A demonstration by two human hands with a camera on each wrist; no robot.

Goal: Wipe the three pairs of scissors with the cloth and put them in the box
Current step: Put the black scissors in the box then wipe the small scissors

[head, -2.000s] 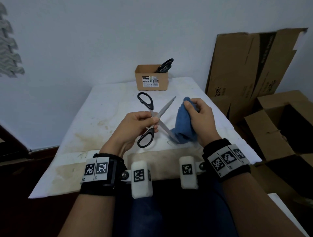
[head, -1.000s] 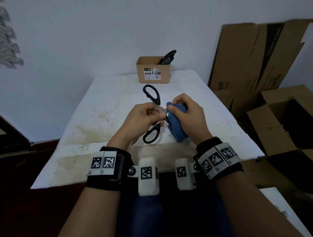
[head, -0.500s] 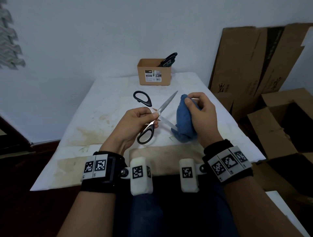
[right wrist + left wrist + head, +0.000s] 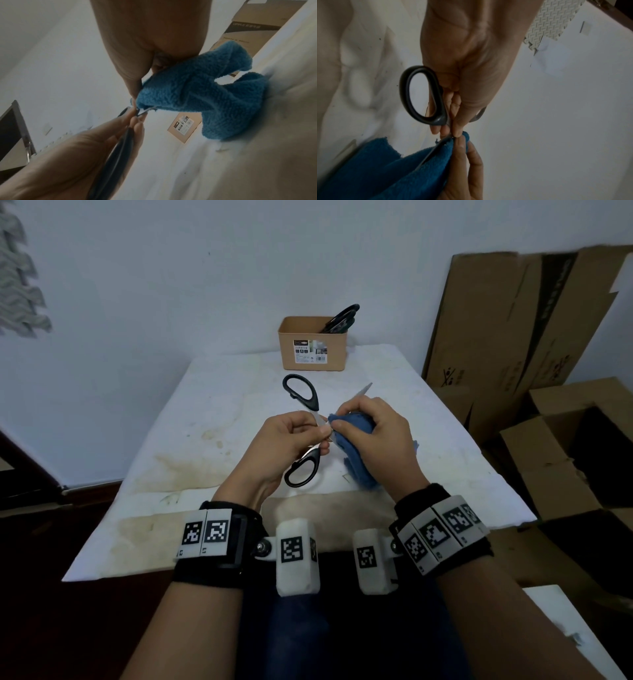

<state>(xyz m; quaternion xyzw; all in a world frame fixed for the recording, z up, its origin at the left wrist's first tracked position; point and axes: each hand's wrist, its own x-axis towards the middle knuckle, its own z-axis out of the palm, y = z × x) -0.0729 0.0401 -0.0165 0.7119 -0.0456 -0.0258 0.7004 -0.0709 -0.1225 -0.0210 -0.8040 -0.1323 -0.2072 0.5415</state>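
Note:
Black-handled scissors (image 4: 301,395) are spread wide above the white table (image 4: 212,405). My left hand (image 4: 291,440) pinches them at the pivot, one handle loop (image 4: 423,94) below my fingers. My right hand (image 4: 373,436) grips the blue cloth (image 4: 356,460) wrapped round one blade close to the pivot; the other blade's tip (image 4: 366,388) pokes out past my knuckles. The cloth (image 4: 202,92) hangs down and touches the table. At the table's far edge stands the brown box (image 4: 313,344) with black scissor handles (image 4: 342,318) sticking out of it.
Flattened cardboard (image 4: 513,316) leans on the wall to the right, and open cartons (image 4: 582,446) stand on the floor beside the table's right edge. The table cover is stained near its front. A white wall rises behind the box.
My right hand has slid the cloth back along the blade toward the pivot, after being out near the blade's end half a second ago. The scissors have turned a little in my left hand.

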